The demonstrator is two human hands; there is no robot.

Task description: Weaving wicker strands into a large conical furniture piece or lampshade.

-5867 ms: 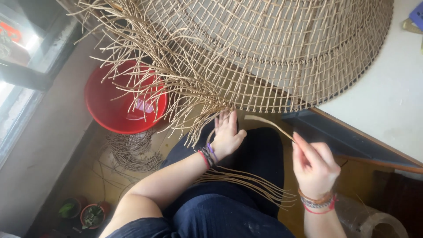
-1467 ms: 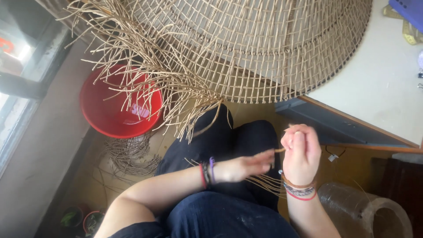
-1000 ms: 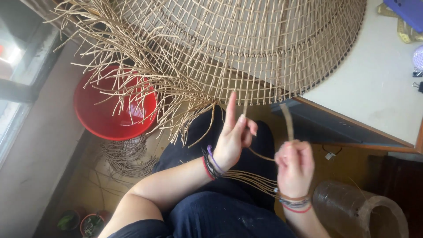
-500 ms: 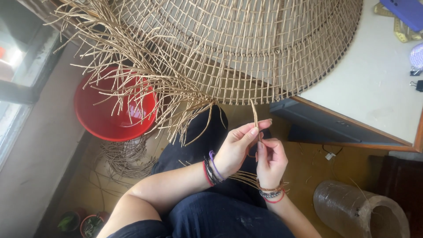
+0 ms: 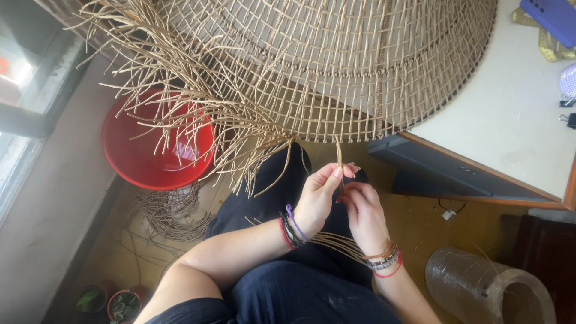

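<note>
A thin tan cane strand [image 5: 339, 157] stands nearly upright just below the centre of the view, its upper end reaching toward the edge of the large woven cane shade [image 5: 336, 66] that fills the 12 o'clock part of the picture. Both hands are together on this strand: the left hand [image 5: 318, 201] pinches it between thumb and fingertips at its lower part, and the right hand [image 5: 363, 216], just at 4 o'clock of the left and touching it, closes round the strand's lower run. More loose strands [image 5: 336, 243] pass under the wrists and lie across the lap, over dark trousers [image 5: 300, 288]. Each wrist carries a stack of bracelets [image 5: 291, 225]. At 10 o'clock from the hands the shade's unfinished edge breaks into a tangle of free cane ends [image 5: 198, 114], which hang over a red plastic basin [image 5: 153, 153] on the floor. Below the basin, at 8 o'clock, a coil of cane [image 5: 171, 210] lies on the floor. The shade rests partly on a white desk [image 5: 510, 126] at 2 o'clock, where a blue flat object [image 5: 555, 18] lies at the far corner. At 4 o'clock a clear plastic roll [image 5: 489, 291] lies on the floor, and small potted plants [image 5: 114, 303] sit at 7 o'clock.
</note>
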